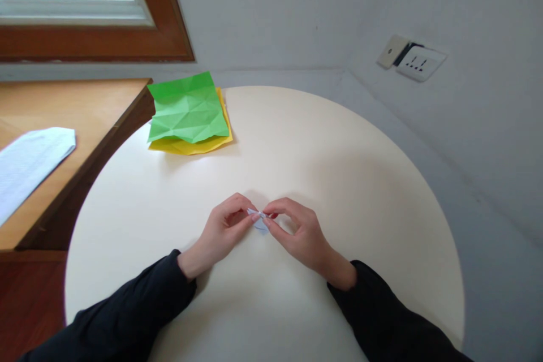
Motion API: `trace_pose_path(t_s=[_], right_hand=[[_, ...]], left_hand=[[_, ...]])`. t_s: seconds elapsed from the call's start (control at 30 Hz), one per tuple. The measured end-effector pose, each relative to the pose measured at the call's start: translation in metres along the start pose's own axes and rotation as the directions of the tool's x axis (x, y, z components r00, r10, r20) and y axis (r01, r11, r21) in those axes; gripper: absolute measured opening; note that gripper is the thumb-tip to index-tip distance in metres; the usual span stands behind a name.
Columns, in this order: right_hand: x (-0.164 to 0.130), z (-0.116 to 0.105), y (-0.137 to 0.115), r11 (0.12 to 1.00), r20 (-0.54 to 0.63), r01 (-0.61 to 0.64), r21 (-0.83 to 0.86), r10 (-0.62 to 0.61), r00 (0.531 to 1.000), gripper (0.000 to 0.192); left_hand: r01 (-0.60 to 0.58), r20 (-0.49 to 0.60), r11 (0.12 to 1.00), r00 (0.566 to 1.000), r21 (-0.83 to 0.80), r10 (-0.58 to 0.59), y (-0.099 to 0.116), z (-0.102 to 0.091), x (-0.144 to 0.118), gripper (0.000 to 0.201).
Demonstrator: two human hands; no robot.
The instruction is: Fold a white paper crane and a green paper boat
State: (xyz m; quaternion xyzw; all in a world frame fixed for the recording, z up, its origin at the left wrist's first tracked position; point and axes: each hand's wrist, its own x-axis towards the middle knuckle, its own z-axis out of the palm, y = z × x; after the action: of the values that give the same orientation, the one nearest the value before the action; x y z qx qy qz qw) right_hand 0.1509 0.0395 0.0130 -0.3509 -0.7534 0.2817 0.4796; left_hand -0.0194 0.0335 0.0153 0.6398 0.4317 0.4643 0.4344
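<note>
Pinching white paper (261, 225), left hand (226, 226) and right hand (300, 233) leave a flap (262, 229) pointing nearward, long axis unclear.

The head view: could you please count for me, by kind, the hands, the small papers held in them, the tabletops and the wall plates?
Hands: 2 (left hand, right hand)
Held paper: 1 visible (small pale paper)
Tabletops: 2 (round white table, wooden table)
Wall plates: 2 (beige plate, white socket)
Total: 7
</note>
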Motion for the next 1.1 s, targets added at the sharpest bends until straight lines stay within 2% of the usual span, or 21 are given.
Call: trace_pose_path(t_s=[0.2, 0.4, 0.57, 1.1], right_hand=[[0.001, 0.0, 0.001, 1.0, -0.004, -0.017, -0.024, 0.017, 1.0, 0.005], [0.001, 0.0, 0.001, 0.999, 0.015, -0.037, 0.0, 0.037, 0.999, 0.006], [0.001, -0.001, 0.001, 0.997, 0.025, -0.07, 0.024, 0.07, 0.997, 0.008], [0.006, -0.012, 0.005, 0.999, 0.022, 0.049, -0.016, -0.049, 0.999, 0.004]], left_hand=[[0.007, -0.015, 1.0, 1.0, -0.005, -0.007, -0.002, 0.0, 0.0, 0.025], [0.043, 0.03, 0.998, 0.999, -0.041, -0.042, -0.001, 0.0, -0.001, 0.023], [0.038, 0.008, 0.998, 0.999, -0.046, -0.037, 0.0, 0.0, -0.001, 0.023], [0.077, 0.07, 0.996, 0.995, -0.052, -0.073, 0.008, -0.003, 0.002, 0.025]])
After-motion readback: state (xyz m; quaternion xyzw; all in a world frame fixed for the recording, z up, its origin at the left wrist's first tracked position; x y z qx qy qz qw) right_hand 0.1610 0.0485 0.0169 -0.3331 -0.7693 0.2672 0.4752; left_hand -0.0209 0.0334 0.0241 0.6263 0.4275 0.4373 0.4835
